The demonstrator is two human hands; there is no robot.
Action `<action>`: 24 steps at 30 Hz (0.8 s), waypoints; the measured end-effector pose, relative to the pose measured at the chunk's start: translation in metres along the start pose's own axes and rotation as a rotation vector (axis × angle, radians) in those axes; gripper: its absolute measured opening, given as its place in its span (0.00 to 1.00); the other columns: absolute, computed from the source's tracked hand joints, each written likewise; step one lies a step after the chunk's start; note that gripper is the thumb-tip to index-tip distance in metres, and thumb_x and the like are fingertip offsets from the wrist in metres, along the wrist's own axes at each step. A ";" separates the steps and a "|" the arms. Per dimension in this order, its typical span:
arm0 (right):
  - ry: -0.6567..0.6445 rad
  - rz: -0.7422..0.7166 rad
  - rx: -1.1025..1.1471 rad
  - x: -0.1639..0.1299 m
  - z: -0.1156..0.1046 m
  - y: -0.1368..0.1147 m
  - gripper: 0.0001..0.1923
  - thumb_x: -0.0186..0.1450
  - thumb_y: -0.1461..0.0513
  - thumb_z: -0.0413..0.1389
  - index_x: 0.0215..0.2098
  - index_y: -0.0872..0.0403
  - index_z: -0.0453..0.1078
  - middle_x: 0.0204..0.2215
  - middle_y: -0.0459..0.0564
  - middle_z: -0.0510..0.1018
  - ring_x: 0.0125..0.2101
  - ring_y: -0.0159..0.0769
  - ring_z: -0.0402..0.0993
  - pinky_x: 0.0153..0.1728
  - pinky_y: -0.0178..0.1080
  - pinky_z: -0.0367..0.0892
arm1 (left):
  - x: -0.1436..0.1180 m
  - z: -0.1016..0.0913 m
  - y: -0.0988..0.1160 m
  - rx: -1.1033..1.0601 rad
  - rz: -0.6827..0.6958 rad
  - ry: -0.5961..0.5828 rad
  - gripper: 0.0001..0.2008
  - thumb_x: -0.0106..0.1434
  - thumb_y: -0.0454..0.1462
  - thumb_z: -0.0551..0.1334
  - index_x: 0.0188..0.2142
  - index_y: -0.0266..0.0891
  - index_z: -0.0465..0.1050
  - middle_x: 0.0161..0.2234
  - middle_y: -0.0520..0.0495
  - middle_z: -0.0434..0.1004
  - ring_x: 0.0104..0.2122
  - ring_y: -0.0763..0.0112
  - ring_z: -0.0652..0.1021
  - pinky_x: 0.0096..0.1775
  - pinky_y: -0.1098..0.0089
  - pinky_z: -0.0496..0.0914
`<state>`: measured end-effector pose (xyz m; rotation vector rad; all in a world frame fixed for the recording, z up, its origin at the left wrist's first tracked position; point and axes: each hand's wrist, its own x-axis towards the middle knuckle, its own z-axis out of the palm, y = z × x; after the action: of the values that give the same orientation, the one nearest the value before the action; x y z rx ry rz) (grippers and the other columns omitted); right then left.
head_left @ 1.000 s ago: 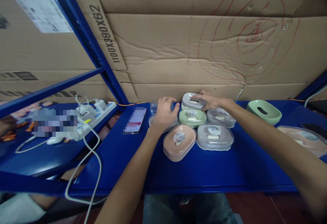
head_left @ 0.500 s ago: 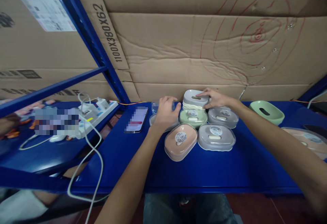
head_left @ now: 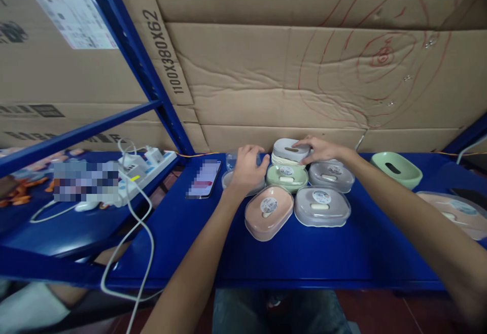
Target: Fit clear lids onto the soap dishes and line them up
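Count along the blue metal bench (head_left: 304, 253): four lidded oval soap boxes sit packed in a cluster, one pink (head_left: 268, 211), one pale green (head_left: 286, 176) and two grey, the nearer (head_left: 321, 205) and the farther (head_left: 331, 175). Behind them stands a short stack, a grey oval soap tray with a slot (head_left: 291, 149) on top of a cream tray (head_left: 283, 161). One clear plastic lid (head_left: 243, 184) lies at the cluster's left under the left hand, with a second clear piece (head_left: 231, 160) just behind it. Off to the right, one open green oval tray (head_left: 395, 169) sits alone, and one more lidded pink box (head_left: 452, 212) shows at the edge. One smartphone (head_left: 204, 178) lies to the left.

Both arms reach forward. The left hand (head_left: 247, 169) rests palm down, fingers curled loosely over the clear lid, grip not closed. The right hand (head_left: 321, 149) has its fingertips laid on the grey slotted tray's right edge, the grip open, touching rather than clasping.
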<state>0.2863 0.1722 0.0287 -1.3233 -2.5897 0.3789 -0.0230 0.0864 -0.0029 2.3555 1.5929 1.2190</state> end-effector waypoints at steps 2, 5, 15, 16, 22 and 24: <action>-0.018 0.010 -0.026 0.003 0.003 0.001 0.42 0.58 0.52 0.73 0.68 0.53 0.74 0.58 0.60 0.79 0.57 0.55 0.76 0.61 0.52 0.70 | 0.000 0.000 0.000 0.001 0.001 -0.004 0.07 0.73 0.39 0.63 0.48 0.43 0.77 0.52 0.41 0.82 0.57 0.53 0.78 0.63 0.51 0.69; -0.050 0.021 -0.055 0.008 0.007 0.003 0.44 0.57 0.55 0.73 0.70 0.51 0.72 0.59 0.59 0.77 0.59 0.55 0.75 0.62 0.53 0.70 | 0.001 0.000 0.000 0.006 -0.001 -0.003 0.07 0.73 0.38 0.63 0.48 0.44 0.77 0.52 0.41 0.82 0.57 0.53 0.78 0.63 0.51 0.69; -0.092 -0.021 -0.080 0.021 0.020 0.002 0.45 0.59 0.56 0.72 0.72 0.52 0.67 0.61 0.61 0.75 0.60 0.57 0.73 0.64 0.54 0.69 | 0.000 0.002 0.000 0.020 -0.001 0.014 0.08 0.73 0.38 0.63 0.49 0.41 0.78 0.52 0.40 0.82 0.57 0.52 0.78 0.63 0.52 0.69; -0.081 -0.024 -0.079 0.021 0.022 0.002 0.45 0.59 0.56 0.72 0.72 0.52 0.68 0.61 0.61 0.76 0.61 0.57 0.73 0.65 0.55 0.69 | 0.000 0.001 0.000 0.023 -0.006 0.013 0.08 0.73 0.37 0.63 0.49 0.41 0.78 0.52 0.40 0.82 0.57 0.52 0.78 0.63 0.51 0.69; -0.008 -0.084 0.022 0.018 0.026 0.003 0.41 0.60 0.53 0.72 0.69 0.51 0.73 0.60 0.61 0.78 0.61 0.58 0.73 0.65 0.56 0.67 | 0.000 0.000 0.000 0.017 -0.001 0.002 0.08 0.73 0.38 0.63 0.49 0.41 0.78 0.52 0.39 0.83 0.57 0.51 0.78 0.63 0.51 0.69; -0.003 -0.105 0.061 0.016 0.023 0.005 0.40 0.60 0.51 0.73 0.69 0.50 0.74 0.60 0.60 0.80 0.61 0.59 0.73 0.65 0.57 0.67 | 0.000 0.000 0.000 0.018 -0.002 0.005 0.08 0.73 0.38 0.63 0.49 0.40 0.79 0.52 0.39 0.83 0.56 0.51 0.78 0.62 0.52 0.69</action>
<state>0.2744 0.1851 0.0066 -1.1623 -2.6149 0.4382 -0.0230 0.0867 -0.0026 2.3633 1.6142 1.2167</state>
